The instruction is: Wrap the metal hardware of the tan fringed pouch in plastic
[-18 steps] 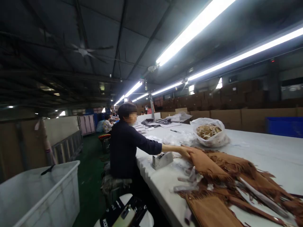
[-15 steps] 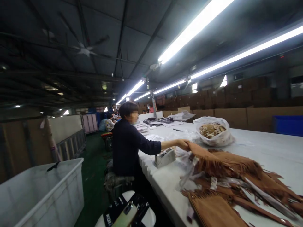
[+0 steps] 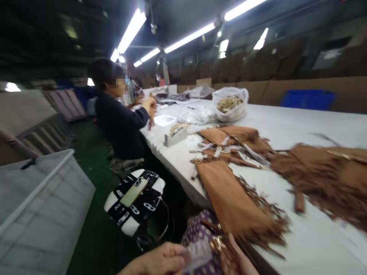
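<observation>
At table's near edge, bottom of frame: left hand [image 3: 163, 259] and right hand [image 3: 236, 261] pinch a small pale strip [image 3: 197, 256] between them over the lap, fingers curled on it, just below a tan fringed suede piece [image 3: 232, 198] overhanging the white table [image 3: 301, 122]. Suede looks light, soft, floppy w/ loose fringe (likely snags), so best gripped by its flat upper panel; a co-worker [image 3: 117, 114] sits further along.

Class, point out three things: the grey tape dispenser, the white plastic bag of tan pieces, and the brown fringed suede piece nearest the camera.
Grey tape dispenser [image 3: 175, 135], head view, body.
White plastic bag [image 3: 229, 113], head view, front wall.
Brown fringed suede piece [image 3: 232, 198], head view, flat middle.
</observation>
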The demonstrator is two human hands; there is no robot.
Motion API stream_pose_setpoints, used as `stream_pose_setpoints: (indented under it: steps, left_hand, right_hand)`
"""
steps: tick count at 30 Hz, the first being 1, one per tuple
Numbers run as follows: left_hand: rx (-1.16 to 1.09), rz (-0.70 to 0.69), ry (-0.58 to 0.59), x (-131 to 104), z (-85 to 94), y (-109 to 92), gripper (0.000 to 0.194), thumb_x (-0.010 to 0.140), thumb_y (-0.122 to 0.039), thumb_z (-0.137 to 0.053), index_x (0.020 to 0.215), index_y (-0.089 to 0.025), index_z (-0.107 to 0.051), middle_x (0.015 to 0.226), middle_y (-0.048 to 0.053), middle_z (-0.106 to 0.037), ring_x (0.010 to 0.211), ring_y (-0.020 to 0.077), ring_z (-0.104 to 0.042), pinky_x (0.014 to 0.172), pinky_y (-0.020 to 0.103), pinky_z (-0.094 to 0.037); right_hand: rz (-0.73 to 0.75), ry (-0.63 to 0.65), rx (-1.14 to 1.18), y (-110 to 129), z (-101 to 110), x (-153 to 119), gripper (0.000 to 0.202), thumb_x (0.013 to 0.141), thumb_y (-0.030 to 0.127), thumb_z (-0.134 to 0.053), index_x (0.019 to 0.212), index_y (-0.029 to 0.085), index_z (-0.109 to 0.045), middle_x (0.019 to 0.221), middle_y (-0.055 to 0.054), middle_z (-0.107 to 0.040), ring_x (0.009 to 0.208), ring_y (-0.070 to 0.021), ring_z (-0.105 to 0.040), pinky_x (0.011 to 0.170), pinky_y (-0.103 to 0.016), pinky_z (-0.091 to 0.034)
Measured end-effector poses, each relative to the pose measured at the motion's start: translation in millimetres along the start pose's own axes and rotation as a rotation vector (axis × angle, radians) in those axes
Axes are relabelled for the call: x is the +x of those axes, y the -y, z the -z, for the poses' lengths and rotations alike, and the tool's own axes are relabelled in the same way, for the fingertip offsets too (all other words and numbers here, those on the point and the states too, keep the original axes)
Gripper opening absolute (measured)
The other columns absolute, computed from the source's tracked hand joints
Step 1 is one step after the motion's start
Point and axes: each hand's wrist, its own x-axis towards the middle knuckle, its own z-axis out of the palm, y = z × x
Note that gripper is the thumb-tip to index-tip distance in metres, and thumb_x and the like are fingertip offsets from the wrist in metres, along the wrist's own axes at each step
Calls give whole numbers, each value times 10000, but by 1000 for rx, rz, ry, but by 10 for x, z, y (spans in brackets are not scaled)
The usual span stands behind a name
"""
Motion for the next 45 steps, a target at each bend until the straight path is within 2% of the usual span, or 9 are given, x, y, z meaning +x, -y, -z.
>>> stream_pose_setpoints:
  steps: [2, 6, 11, 15, 26, 31, 33, 37, 45]
  left_hand:
    - [29, 54, 27, 49, 14, 153, 474, 794, -557, -656, 1059, -164, -660, 556, -44, -575, 387, 49, -416, 404, 178, -298]
    - [122, 66, 23, 161, -34, 303, 453, 844, -546, -592, 1064, -152, -640, 587, -22, -623, 458, 85, -508, 482, 194, -372]
    - [145, 45, 87, 193, -171, 160, 398, 847, -527, -595, 985, -162, -670, 696, 12, -663, 508, 87, -489, 487, 201, -319]
    - [72, 58, 160, 156, -225, 67, 358, 805, -478, -669, 950, -151, -695, 771, 43, -693, 599, 107, -537, 573, 214, -369]
    - [221, -13, 41, 422, -403, -133, 433, 811, -545, -621, 749, -119, -664, 632, 24, -650, 494, 77, -468, 495, 207, -283]
    - [176, -20, -27, 462, -529, -179, 443, 776, -589, -638, 794, -147, -611, 640, 19, -665, 510, 102, -525, 503, 210, -336]
    - [166, -17, -41, 429, -501, -152, 449, 771, -598, -638, 810, -153, -596, 606, 2, -645, 475, 93, -505, 477, 204, -319]
    - [126, -19, -65, 335, -347, -68, 453, 783, -597, -626, 861, -151, -602, 604, 3, -654, 455, 85, -500, 476, 201, -330]
    - [106, 8, -115, 286, -275, -25, 469, 747, -598, -663, 825, -139, -612, 691, 53, -706, 510, 114, -577, 503, 210, -381]
  right_hand:
    - [-14, -45, 148, -33, -32, -35, 368, 535, 409, -910, 748, 202, -693, 824, -53, -712, 724, -184, -658, 617, -253, -577]
    - [58, -179, 127, -21, -68, -71, 434, 480, 404, -943, 724, 156, -684, 703, -8, -684, 578, -93, -588, 479, -137, -487]
    - [122, -200, 135, -43, -79, -60, 452, 464, 437, -942, 677, 135, -681, 652, -1, -650, 546, -77, -543, 454, -130, -442]
    - [162, -160, 100, -64, -80, -37, 453, 498, 484, -918, 652, 131, -680, 621, -4, -626, 521, -73, -498, 443, -142, -413]
    - [232, -213, 12, -183, -116, -29, 489, 509, 541, -886, 662, 126, -676, 557, 16, -593, 494, -76, -444, 453, -181, -339]
    - [175, -79, -47, -233, -207, -110, 495, 590, 585, -831, 597, 134, -626, 541, 2, -596, 497, -97, -479, 471, -198, -369]
    - [107, -43, -32, -219, -240, -154, 495, 659, 608, -780, 628, 139, -623, 556, -5, -603, 502, -96, -502, 460, -182, -371]
    - [-10, -118, 64, -136, -297, -160, 432, 700, 547, -785, 804, 151, -646, 714, -50, -684, 607, -122, -616, 479, -166, -430]
    - [-24, -236, 31, -256, -337, 204, 308, 656, 351, -858, 658, 115, -660, 596, -49, -668, 492, -98, -570, 439, -160, -442]
